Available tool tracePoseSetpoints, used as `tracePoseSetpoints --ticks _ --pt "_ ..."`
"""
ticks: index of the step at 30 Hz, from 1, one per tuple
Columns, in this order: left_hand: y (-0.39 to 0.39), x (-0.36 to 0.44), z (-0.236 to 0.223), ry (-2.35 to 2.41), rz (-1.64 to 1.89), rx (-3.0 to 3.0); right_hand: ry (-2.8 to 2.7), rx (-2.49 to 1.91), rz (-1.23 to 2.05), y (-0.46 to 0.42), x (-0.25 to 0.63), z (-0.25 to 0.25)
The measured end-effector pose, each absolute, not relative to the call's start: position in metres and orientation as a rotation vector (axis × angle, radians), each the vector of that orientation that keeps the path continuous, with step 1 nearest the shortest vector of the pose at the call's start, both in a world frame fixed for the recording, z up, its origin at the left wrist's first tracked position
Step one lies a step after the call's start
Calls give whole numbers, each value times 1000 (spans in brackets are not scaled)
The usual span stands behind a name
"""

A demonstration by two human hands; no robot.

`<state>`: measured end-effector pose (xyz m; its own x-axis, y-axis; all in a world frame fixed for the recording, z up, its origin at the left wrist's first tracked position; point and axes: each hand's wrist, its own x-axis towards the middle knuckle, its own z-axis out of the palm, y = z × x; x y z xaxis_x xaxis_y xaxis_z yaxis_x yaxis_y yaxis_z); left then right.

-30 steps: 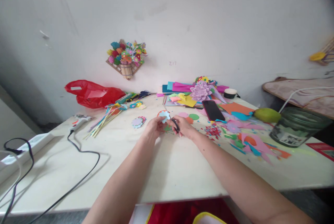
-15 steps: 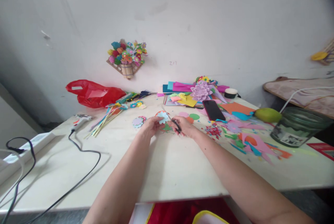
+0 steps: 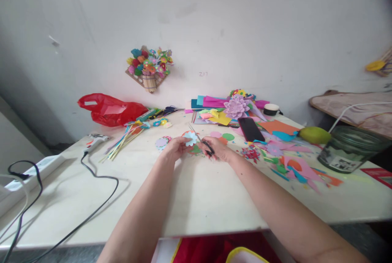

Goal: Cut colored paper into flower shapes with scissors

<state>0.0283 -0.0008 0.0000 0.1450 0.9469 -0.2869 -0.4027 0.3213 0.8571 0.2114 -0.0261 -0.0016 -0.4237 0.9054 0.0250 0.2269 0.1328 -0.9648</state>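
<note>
Pinched in my left hand [image 3: 177, 147] is a light blue flower cutout [image 3: 191, 138] with a scalloped edge. My right hand [image 3: 217, 148] is closed around the black handles of a pair of scissors [image 3: 207, 147]. The blades point up and away, just right of the blue flower; whether they touch it I cannot tell. Under and behind my hands lie orange and green cutouts and small scraps. A lilac flower cutout [image 3: 161, 143] rests on the table left of my left hand, with other flower pieces partly beneath it.
A glue gun [image 3: 97, 142] with its cord, a power strip [image 3: 36, 173] and a red bag [image 3: 113, 110] occupy the left. Rightward are a phone [image 3: 250, 129], coloured scraps [image 3: 300, 169], a green fruit [image 3: 315, 134] and a glass jar [image 3: 346, 148]. Foam sheets [image 3: 211, 101] lie by the wall.
Almost nothing differs. Both hands stay in place with the blue flower and the scissors, with only a slight shift of the fingers and the cutout.
</note>
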Motion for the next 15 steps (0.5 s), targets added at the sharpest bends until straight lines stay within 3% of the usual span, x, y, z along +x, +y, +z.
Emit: tracePoseSetpoints --ticks 15 --pt "-3 29 3 987 1106 708 -1755 -1138 1314 -29 212 3"
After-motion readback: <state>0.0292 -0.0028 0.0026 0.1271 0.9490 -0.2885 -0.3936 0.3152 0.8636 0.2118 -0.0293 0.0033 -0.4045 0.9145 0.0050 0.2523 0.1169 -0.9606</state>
